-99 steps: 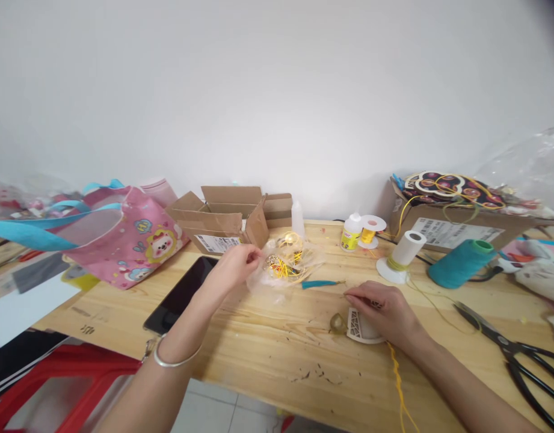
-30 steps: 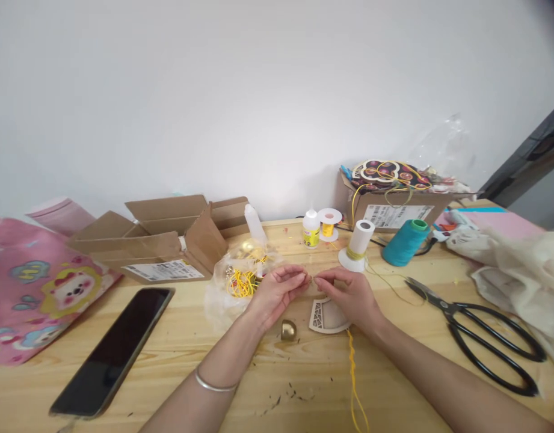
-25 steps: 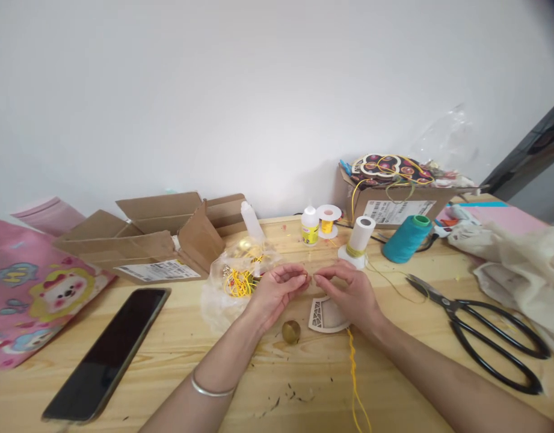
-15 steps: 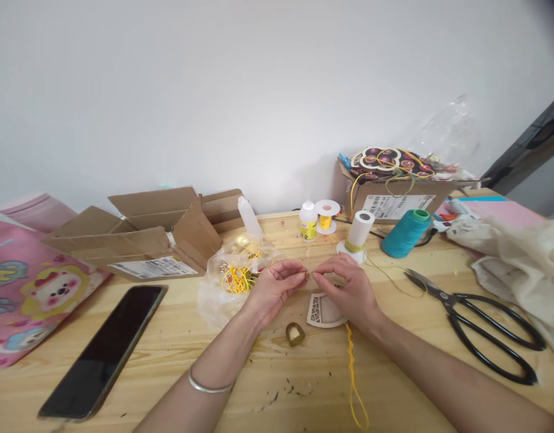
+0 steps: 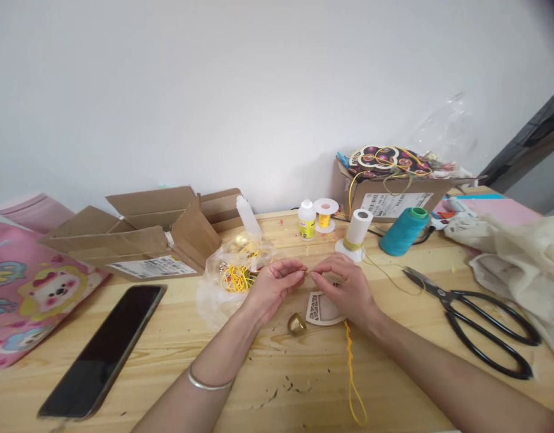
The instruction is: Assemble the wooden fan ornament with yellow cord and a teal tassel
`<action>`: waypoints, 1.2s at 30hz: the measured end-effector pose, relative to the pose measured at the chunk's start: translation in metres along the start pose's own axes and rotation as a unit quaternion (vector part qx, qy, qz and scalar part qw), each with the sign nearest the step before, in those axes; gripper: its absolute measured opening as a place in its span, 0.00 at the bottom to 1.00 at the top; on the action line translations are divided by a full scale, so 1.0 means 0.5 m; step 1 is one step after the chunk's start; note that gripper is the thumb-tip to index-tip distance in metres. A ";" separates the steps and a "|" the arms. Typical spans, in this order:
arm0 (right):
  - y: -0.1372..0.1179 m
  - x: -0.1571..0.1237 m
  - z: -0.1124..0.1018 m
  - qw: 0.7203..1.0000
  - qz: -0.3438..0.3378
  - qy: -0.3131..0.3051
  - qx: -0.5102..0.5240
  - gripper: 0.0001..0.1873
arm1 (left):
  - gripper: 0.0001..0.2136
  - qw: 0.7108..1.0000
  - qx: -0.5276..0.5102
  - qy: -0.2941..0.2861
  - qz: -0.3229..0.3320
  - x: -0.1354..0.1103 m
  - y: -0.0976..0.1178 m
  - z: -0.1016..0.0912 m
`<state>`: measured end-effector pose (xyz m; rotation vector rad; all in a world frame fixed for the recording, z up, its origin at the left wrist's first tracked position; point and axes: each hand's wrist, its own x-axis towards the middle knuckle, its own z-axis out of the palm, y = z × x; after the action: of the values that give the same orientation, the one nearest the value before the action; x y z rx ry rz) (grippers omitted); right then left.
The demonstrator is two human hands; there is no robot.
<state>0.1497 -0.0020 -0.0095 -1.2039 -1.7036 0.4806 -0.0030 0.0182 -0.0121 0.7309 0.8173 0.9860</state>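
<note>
My left hand (image 5: 274, 287) and my right hand (image 5: 345, 287) meet fingertip to fingertip above the wooden table (image 5: 168, 373). Both pinch a tiny piece between thumb and forefinger, too small to name. Under my right hand lies a white fan-shaped cutout (image 5: 320, 310) with a yellow braided cord (image 5: 351, 373) trailing toward me. A small brass bell (image 5: 297, 324) sits just below my left hand. A clear plastic bag of yellow cords and gold parts (image 5: 234, 273) lies left of my left hand.
A black phone (image 5: 105, 349) lies at the left, open cardboard boxes (image 5: 145, 237) behind it, a pink cartoon bag (image 5: 28, 288) at far left. Black scissors (image 5: 479, 322), a teal thread cone (image 5: 403, 231), a white spool (image 5: 357, 231), a glue bottle (image 5: 307, 219) and white cloth (image 5: 524, 264) stand right.
My left hand left the plastic bag and came to meet my right hand in a joint pinch. The brass bell rolled a little on the table. My view drifted slightly.
</note>
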 end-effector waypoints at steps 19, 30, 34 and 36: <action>0.008 0.002 0.006 1.000 -0.015 -0.003 0.010 0.03 | 0.09 0.999 0.045 0.010 0.012 -0.002 -0.002 0.006; 0.016 -0.001 0.003 1.000 -0.017 -0.017 -0.006 0.03 | 0.08 0.998 0.066 0.011 0.013 -0.005 -0.003 0.007; 0.016 -0.002 0.003 1.000 -0.017 -0.019 -0.008 0.03 | 0.08 0.998 0.053 0.012 0.012 -0.005 -0.002 0.007; 0.017 -0.002 0.003 1.000 -0.016 -0.019 -0.007 0.03 | 0.08 0.999 0.051 0.012 0.010 -0.004 -0.002 0.006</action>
<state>0.1526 0.0011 -0.0167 -1.1829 -1.7584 0.4743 -0.0006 0.0154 -0.0108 0.8179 0.8871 0.9778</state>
